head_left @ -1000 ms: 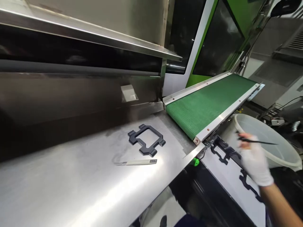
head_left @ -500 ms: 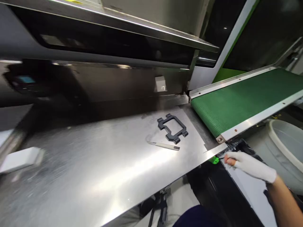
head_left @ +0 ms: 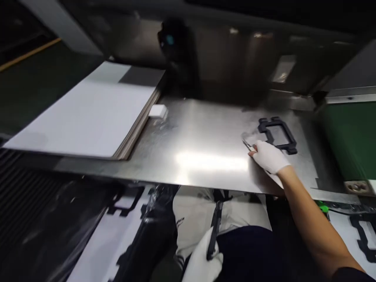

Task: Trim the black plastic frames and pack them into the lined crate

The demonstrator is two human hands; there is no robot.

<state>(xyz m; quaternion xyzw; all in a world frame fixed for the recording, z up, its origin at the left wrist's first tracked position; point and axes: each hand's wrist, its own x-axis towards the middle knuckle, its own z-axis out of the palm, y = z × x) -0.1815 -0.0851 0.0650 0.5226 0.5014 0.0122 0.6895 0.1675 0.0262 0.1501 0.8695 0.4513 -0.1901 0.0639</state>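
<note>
The left hand (head_left: 204, 260), in a white knit-looking glove, is clenched around the lower end of a slim black part (head_left: 216, 225), seen nearly edge-on and held upright over pale cloth trousers (head_left: 194, 219). The right hand (head_left: 269, 157), gloved in white with bare fingertips, grasps a knife (head_left: 247, 145) low over the bench (head_left: 205, 135); its thin metal blade sticks out past the fingers, and whether the handle rests on the steel I cannot tell.

Just beyond that hand, 1 black frame (head_left: 287, 132) lies flat on the smooth, glossy steel, an angular ring with stubby tabs and a squarish opening. At the bench's left sits a stack (head_left: 88, 111) of matte white sheets with layered brownish edges, a small white block (head_left: 158, 111) at its side. Right of the frame is a green belt (head_left: 349, 137), blurred.
</note>
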